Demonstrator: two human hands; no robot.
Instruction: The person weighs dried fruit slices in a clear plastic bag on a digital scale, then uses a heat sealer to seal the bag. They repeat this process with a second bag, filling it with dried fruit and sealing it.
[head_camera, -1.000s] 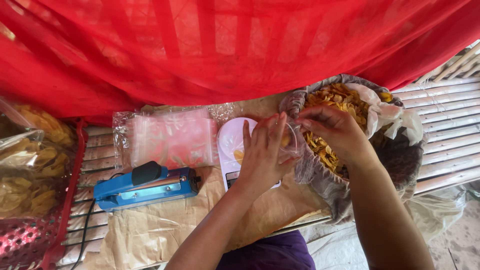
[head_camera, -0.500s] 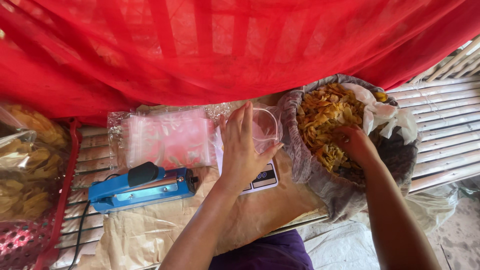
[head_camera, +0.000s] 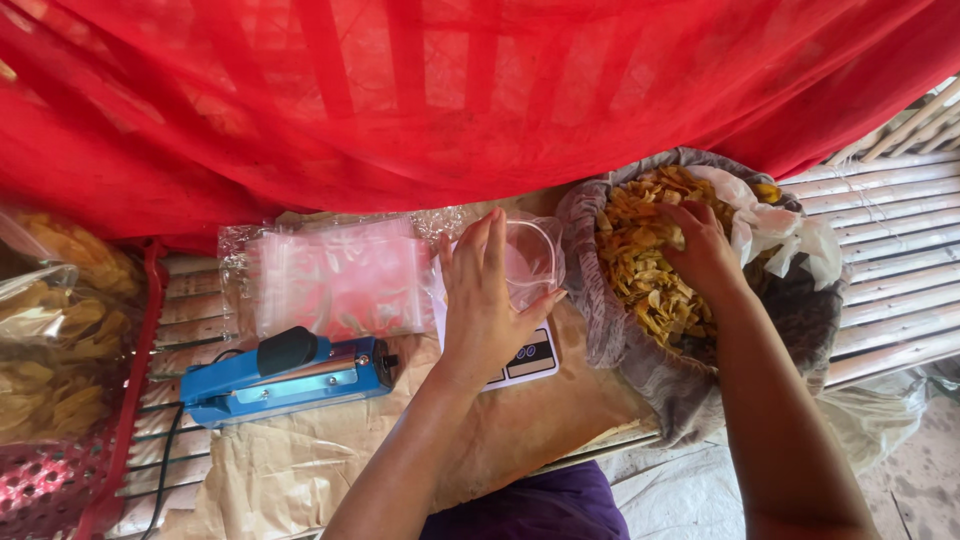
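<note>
Chips (head_camera: 650, 270), yellow-orange and fried-looking, are heaped in a big grey sack (head_camera: 610, 340) w/ a white plastic liner (head_camera: 780, 235), set at the right of the work surface, close beside the scale so each handful travels only a short way. R hand (head_camera: 705, 250) is sunk into the pile, fingers curled down over the chips; whether any are actually gripped can't be told, since fingertips are buried.

L hand (head_camera: 490, 300) is spread flat, fingers together and extended, pressed against the side of a clear plastic bag (head_camera: 530, 260); the bag seems steadied that way so its mouth stays open and upright toward the sack. Bag is stood on a small white digital scale (head_camera: 525, 360), probably so the fill can be weighed in place.

Left of the scale, a stack of empty clear bags (head_camera: 340, 280) is laid, and nearer the body a blue heat sealer (head_camera: 290, 380) is placed, cord trailing off. Filled chip bags (head_camera: 60, 340) are piled far left in a red basket (head_camera: 60, 490). Brown paper (head_camera: 300, 470) is spread over the slatted bench (head_camera: 890, 260); red netting (head_camera: 450, 90) hangs overhead.
</note>
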